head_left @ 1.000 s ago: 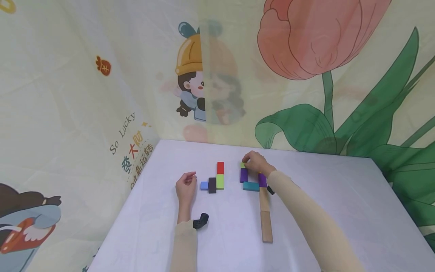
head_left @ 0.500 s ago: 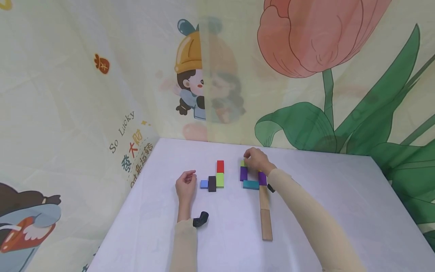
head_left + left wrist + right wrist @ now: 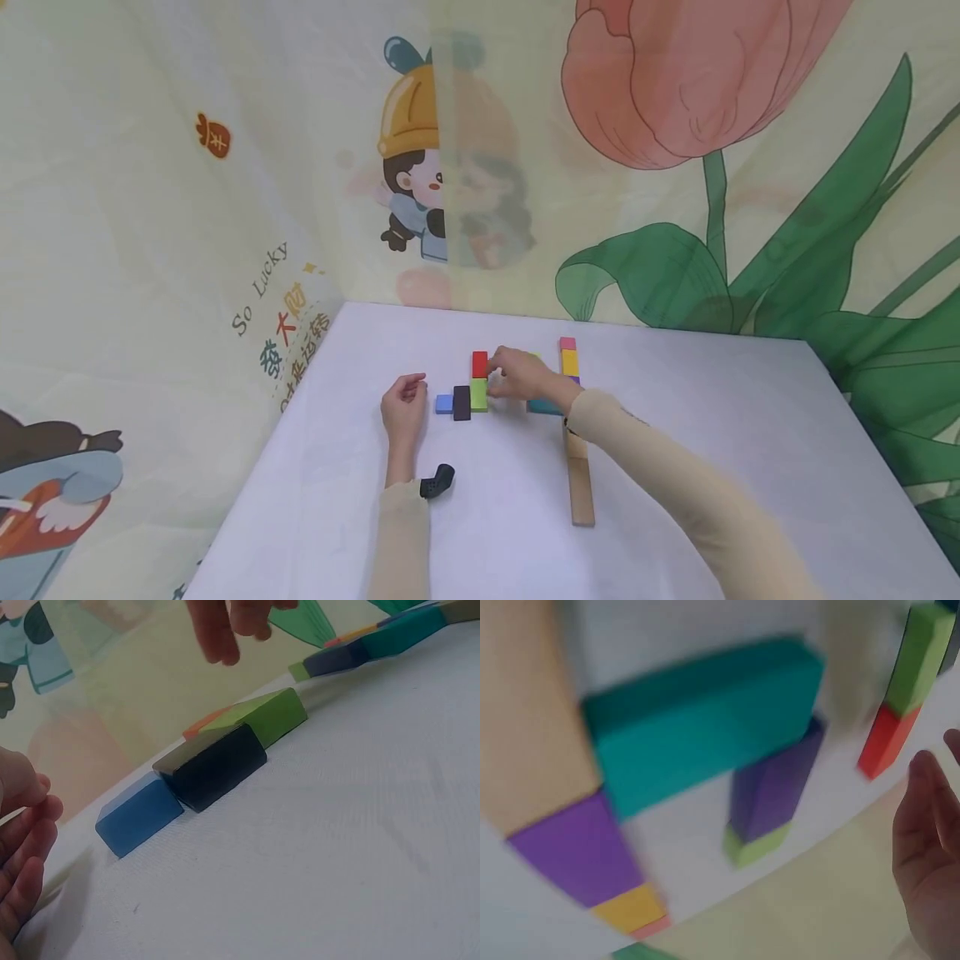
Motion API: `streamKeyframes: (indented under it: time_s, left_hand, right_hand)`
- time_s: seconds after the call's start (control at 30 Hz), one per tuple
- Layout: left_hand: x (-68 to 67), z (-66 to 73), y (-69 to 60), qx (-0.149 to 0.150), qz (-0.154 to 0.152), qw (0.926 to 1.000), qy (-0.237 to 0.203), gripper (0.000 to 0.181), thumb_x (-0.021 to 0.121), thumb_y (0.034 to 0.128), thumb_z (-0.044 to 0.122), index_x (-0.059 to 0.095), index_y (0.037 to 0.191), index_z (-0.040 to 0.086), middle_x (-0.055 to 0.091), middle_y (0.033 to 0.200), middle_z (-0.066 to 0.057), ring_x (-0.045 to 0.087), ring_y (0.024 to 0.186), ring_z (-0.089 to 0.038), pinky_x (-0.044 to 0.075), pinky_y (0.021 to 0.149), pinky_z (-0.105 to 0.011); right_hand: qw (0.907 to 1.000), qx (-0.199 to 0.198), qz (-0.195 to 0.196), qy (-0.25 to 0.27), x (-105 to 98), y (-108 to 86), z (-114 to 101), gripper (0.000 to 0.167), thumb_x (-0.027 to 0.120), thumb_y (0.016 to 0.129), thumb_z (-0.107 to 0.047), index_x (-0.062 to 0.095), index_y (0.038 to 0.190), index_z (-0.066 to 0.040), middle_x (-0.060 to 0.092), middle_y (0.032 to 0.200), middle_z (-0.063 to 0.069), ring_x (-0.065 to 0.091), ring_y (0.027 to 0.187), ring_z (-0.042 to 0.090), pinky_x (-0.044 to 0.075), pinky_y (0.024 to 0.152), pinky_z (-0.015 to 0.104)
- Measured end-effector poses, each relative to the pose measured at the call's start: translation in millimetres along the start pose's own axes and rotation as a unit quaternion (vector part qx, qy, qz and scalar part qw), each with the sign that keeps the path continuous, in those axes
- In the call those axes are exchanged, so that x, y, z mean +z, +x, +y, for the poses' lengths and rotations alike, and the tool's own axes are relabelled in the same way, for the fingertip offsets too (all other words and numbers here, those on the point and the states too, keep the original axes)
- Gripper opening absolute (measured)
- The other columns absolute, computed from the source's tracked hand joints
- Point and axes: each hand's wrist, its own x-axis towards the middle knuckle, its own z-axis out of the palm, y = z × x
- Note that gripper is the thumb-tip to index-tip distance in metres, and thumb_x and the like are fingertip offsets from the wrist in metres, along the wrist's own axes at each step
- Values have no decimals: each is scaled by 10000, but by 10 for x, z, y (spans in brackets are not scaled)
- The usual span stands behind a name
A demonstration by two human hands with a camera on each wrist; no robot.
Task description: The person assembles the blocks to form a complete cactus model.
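Observation:
My right hand [image 3: 519,373] hovers beside a red block [image 3: 480,364] and a lime green block [image 3: 479,395], its thumb and fingers apart with nothing between them. In the left wrist view, those fingers [image 3: 217,637] hang above the blocks without touching. A black block [image 3: 462,402] and a blue block [image 3: 444,404] continue this group leftward. Beside the blue one, apart from it, my left hand [image 3: 405,408] rests with loosely curled fingers and holds nothing. Under my right wrist, a teal block [image 3: 705,727] meets a purple block [image 3: 772,791] that ends at a small lime green block [image 3: 759,847].
Two wooden blocks [image 3: 582,492] form a line toward the front of the white table [image 3: 495,517]. Beyond them come another purple block [image 3: 581,847], a yellow block [image 3: 570,362] and a pink block [image 3: 567,342]. A printed cloth [image 3: 495,283] hangs behind the table.
My right hand has left the small lime green block and moved left toward the red one. The yellow and pink blocks are now uncovered. My left hand stays put.

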Motion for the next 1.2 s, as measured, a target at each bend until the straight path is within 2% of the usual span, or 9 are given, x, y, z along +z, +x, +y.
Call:
streamKeyframes:
  time_s: [0.2,0.33,0.43,0.6,0.73,0.87,1.0,1.2]
  left_hand:
    - [-13,-26,24,-20,-5,10000,-36,119,640,924,61,734,989,27,707,881,-122,607,747,-182,457,693,-157]
    - [-14,-46,26,18,34,9999,-96,117,643,913,55,735,976,22,709,869,-125,605,725,-165,456,673,-149]
    - [-6,-50,29,170,112,9995,-225,121,634,893,48,736,951,18,703,834,-118,603,698,-164,455,643,-156]
    - [27,-36,32,451,229,9975,-499,134,612,856,38,733,907,15,687,773,-96,589,654,-154,440,606,-164]
    - [30,-17,43,268,155,9988,-379,138,616,865,25,737,930,9,697,803,-118,600,676,-142,443,621,-150]
    - [19,-6,55,136,113,9995,-275,136,625,869,-7,738,944,2,704,824,-141,592,679,-113,440,624,-125]
    - [3,24,56,129,86,9995,-271,132,627,877,-7,736,950,5,705,833,-142,590,689,-111,439,637,-127]
    - [-26,19,20,47,25,9997,-234,123,632,894,17,734,962,6,709,850,-135,602,708,-140,453,651,-143]
  right_hand:
    - [9943,-564,-26,-908,250,114,-327,619,815,772,-460,656,1270,-128,625,1277,50,512,1173,238,441,996,384]
    - [9894,-785,-11,-1225,346,197,-486,674,799,770,-513,637,1293,-121,633,1275,43,497,1221,248,403,1039,387]
    - [9886,-856,-52,-1236,395,258,-582,611,787,798,-479,648,1273,-121,659,1207,29,522,1150,225,428,979,342]
    - [9895,-821,-101,-1186,435,314,-643,403,756,858,-327,683,1206,-137,674,1094,10,545,1019,189,444,862,306]
    - [9888,-856,-42,-1220,435,343,-644,321,741,874,-253,704,1172,-142,686,1078,14,569,992,193,453,854,312]
    - [9910,-910,-80,-975,433,385,-621,309,721,892,-226,698,1189,-142,694,1071,12,592,981,185,462,861,315]
    - [9929,-942,-191,-703,437,420,-584,317,714,901,-255,687,1198,-150,691,1051,-13,607,975,152,463,879,314]
    - [9927,-1014,-468,-456,448,411,-592,364,761,853,-340,695,1171,-175,682,1004,-66,570,929,102,420,849,287]
